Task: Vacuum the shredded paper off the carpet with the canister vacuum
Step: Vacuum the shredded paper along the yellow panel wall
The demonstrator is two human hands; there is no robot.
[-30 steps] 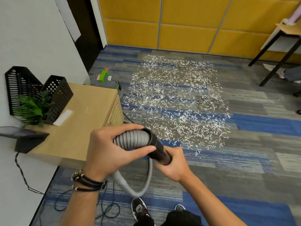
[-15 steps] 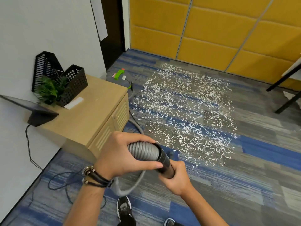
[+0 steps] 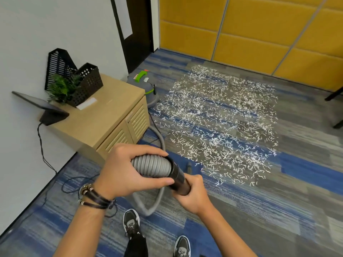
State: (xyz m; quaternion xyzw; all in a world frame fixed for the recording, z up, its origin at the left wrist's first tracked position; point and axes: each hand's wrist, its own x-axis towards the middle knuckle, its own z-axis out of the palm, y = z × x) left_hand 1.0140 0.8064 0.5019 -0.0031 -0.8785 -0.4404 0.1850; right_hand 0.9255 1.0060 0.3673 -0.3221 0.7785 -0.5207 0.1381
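- Here, in the head view, the left hand (image 3: 126, 173) is curled round the grey ribbed hose (image 3: 152, 166), thumb on the near side and fingers over the top.
- The right hand (image 3: 194, 197) grips the black tube (image 3: 179, 180) that joins the hose, and the two hands almost touch.
- Compared with half a second ago, both grips are the same. Only the view has pulled back a little, so the shoes (image 3: 131, 221) show more fully.
- The shredded paper (image 3: 222, 123) lies in a wide patch on the carpet (image 3: 278, 210) ahead of the hands, as wide as before.
- A small dark piece (image 3: 189, 166) beyond the tube may be the nozzle, but it is too blurred to be sure.
- The canister vacuum (image 3: 146, 84) stands on the carpet behind the wooden cabinet (image 3: 104, 115), beside the far left corner of the paper.
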